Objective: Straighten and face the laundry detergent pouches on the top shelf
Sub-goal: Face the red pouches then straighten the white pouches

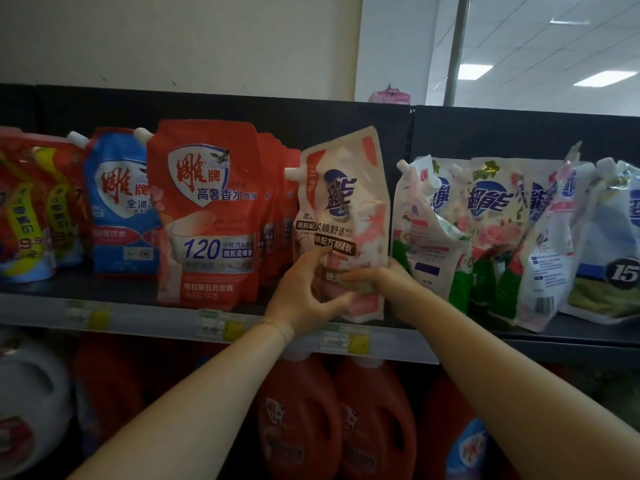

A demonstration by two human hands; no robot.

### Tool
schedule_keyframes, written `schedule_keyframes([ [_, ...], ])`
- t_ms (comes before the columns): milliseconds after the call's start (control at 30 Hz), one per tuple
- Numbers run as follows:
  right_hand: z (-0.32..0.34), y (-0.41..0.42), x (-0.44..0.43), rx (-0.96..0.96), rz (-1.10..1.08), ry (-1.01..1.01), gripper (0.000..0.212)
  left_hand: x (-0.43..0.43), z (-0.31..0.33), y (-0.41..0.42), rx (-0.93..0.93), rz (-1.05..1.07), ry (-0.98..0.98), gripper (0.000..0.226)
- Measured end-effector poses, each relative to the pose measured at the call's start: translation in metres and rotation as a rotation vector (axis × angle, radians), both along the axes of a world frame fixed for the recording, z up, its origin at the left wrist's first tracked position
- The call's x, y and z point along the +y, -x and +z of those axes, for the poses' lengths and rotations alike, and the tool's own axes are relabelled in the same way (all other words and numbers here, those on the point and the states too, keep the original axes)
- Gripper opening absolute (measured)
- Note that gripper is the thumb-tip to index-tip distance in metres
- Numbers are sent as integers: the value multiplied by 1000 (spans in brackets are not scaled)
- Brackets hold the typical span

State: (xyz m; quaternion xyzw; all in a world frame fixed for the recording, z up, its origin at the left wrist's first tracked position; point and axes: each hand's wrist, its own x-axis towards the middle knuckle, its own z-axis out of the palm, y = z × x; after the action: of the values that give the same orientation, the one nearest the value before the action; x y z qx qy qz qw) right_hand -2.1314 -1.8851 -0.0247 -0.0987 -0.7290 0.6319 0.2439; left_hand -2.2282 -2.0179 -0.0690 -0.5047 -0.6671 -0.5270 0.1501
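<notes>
A pink-and-white detergent pouch (pixel 346 206) stands upright at the front middle of the top shelf (pixel 166 318), its printed face toward me and its white spout at the upper left. My left hand (pixel 304 292) grips its lower left part, thumb across the front. My right hand (pixel 384 289) holds its lower right edge, fingers laid over the front. To its left a large red pouch (pixel 207 216) stands facing forward with a row of red pouches (pixel 277 216) behind it. On the right, white floral pouches (pixel 485 230) lean crookedly against each other.
A blue pouch (pixel 117 206) and red-yellow pouches (pixel 31 209) stand at the far left. A white-blue pouch (pixel 609 244) leans at the far right. Price tags (pixel 221 323) line the shelf edge. Red detergent jugs (pixel 336 417) fill the shelf below. A dark back panel (pixel 311 112) rises behind.
</notes>
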Motion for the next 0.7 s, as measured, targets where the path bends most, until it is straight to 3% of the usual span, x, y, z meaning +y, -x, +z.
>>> schedule_keyframes([
  [67, 4, 3, 6, -86, 46, -3, 45, -1, 0, -1, 19, 106, -42, 63],
  [133, 7, 11, 5, -131, 89, 25, 41, 1, 3, 0, 72, 238, -26, 77],
  [267, 7, 42, -8, -147, 15, 24, 33, 14, 10, 8, -10, 466, 22, 98],
  [333, 3, 55, -6, -132, -188, -44, 55, 19, 10, 14, -53, 504, 32, 95],
  [367, 1, 61, -3, -136, -281, -78, 75, 21, 10, 17, -73, 511, 33, 94],
  [433, -3, 69, 2, -130, -346, -93, 96, 25, 10, 20, -99, 527, 57, 94],
  [700, 6, 86, 30, -203, -273, 38, 123, 30, 9, 25, -103, 388, 112, 101],
])
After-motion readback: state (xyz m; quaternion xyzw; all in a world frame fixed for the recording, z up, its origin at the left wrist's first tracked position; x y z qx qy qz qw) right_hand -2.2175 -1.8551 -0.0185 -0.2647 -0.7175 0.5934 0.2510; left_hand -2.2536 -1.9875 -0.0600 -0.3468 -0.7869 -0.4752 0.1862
